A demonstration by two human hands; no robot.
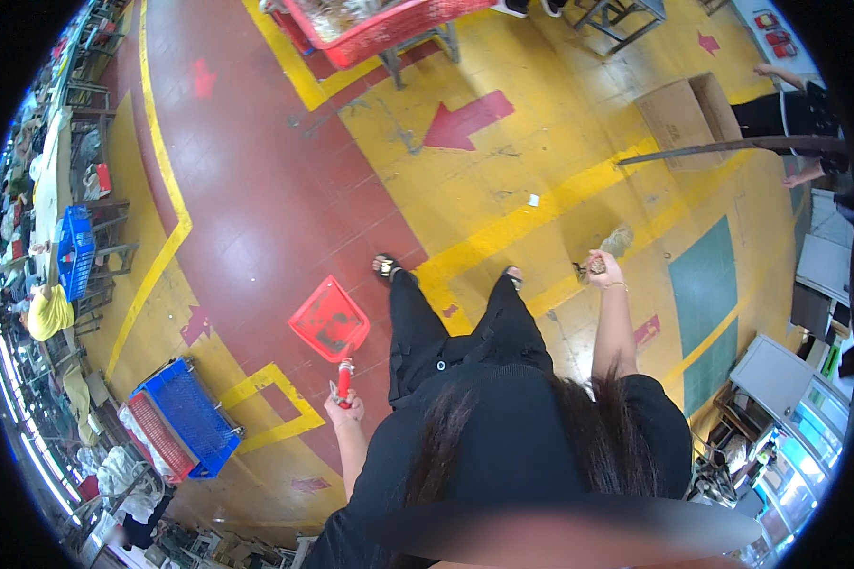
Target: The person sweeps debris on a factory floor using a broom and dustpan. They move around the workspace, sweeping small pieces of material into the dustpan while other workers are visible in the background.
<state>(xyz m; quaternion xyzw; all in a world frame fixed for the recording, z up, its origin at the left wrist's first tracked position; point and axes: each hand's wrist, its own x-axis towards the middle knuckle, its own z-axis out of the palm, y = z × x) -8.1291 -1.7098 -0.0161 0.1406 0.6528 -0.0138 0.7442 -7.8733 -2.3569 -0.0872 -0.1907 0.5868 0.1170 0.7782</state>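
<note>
My left hand [344,410] is closed round the red handle of a dustpan [330,318]. The dustpan's wide red pan points away from me, with dark smears or dirt on its inside. On the right, my outstretched right hand [602,269] is closed on a short brush with a pale, bushy head [617,241]. Its bristles stick out beyond my fist, and a brownish end shows on the other side. The brush's exact make is too small to tell. A small white scrap [533,200] lies on the floor ahead, left of the brush.
A large red basket [389,33] rests on a stand ahead. Blue and red crates [188,417] sit at lower left. At the right, a person [778,114] stands by a cardboard box [678,123], near a long dark pole [731,147]. Cabinets [771,375] line the right side.
</note>
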